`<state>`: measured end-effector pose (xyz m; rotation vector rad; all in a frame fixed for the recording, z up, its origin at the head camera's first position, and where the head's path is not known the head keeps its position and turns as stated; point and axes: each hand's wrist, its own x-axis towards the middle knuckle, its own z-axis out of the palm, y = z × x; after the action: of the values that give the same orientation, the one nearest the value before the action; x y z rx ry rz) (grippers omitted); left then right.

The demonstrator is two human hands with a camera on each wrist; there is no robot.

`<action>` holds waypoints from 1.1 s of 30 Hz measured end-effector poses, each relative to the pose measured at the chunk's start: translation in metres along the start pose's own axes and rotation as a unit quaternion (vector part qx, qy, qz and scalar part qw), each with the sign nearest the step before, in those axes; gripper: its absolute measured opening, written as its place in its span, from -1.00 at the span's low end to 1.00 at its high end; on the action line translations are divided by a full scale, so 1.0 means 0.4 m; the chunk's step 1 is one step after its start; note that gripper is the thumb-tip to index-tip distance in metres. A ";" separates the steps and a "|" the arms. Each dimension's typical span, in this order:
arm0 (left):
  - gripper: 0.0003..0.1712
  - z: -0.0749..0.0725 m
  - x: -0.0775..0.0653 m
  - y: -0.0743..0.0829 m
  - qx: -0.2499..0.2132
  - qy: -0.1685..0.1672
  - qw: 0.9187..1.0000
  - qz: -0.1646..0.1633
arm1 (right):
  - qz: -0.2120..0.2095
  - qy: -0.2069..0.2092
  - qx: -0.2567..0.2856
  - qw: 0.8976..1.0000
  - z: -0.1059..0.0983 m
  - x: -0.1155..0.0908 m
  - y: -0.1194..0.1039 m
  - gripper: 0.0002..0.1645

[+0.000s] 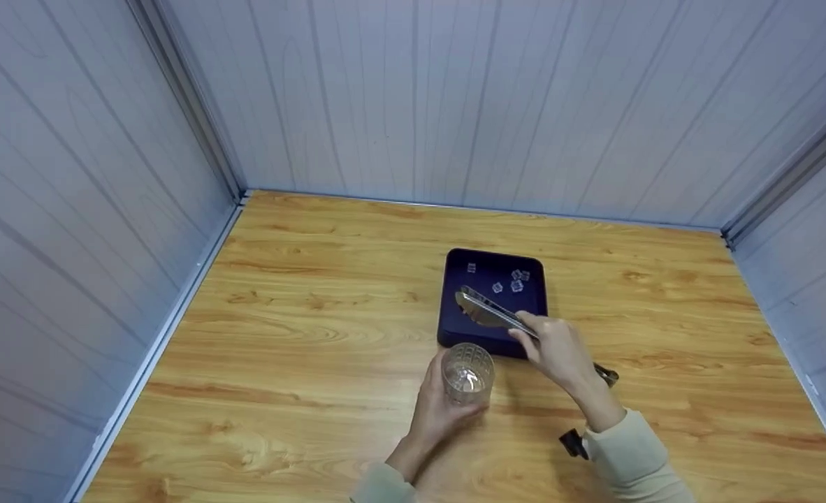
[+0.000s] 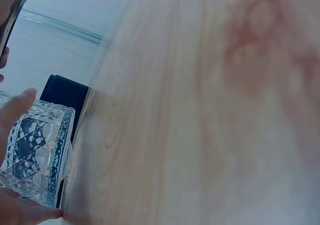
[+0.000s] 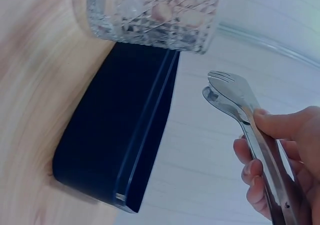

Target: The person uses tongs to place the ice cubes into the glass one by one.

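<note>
My left hand grips a clear cut-glass tumbler from its left side, the thumb and fingers wrapped round it. The glass stands upright at the near edge of a dark blue tray. My right hand holds metal tongs between thumb and curled fingers. Over the tray, the tong tips point up and left, close together. A small clear piece seems to sit between them in the right wrist view, though it is hard to tell. Several clear cubes lie on the tray's floor.
The tray rests on a wood-grain table. Pale panel walls enclose the back and both sides. A small black object is by the right sleeve.
</note>
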<state>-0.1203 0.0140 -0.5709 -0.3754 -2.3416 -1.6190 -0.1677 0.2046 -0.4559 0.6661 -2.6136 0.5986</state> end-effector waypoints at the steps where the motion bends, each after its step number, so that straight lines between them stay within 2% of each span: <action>1: 0.21 0.000 -0.001 0.000 0.000 0.001 1.000 0.001 | -0.003 0.000 0.001 1.000 -0.004 -0.005 -0.003 -0.71; 12: 0.20 0.001 0.000 0.000 -0.003 -0.004 1.000 -0.011 | -0.026 -0.001 -0.002 1.000 -0.045 -0.049 -0.043 -0.77; 18: 0.19 0.003 0.000 -0.002 -0.009 -0.001 1.000 -0.005 | -0.035 -0.004 -0.013 0.999 -0.054 -0.070 -0.056 -0.75; 29: 0.19 0.002 -0.001 -0.002 -0.009 -0.005 1.000 -0.006 | -0.025 -0.035 0.015 0.999 -0.057 -0.107 -0.067 -0.82; 33: 0.19 0.003 -0.001 -0.001 -0.006 -0.005 1.000 -0.008 | -0.024 -0.041 0.007 0.999 -0.057 -0.115 -0.070 -0.80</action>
<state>-0.1201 0.0148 -0.5716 -0.3685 -2.3478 -1.6433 -0.1099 0.2099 -0.4489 0.7696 -2.6622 0.5888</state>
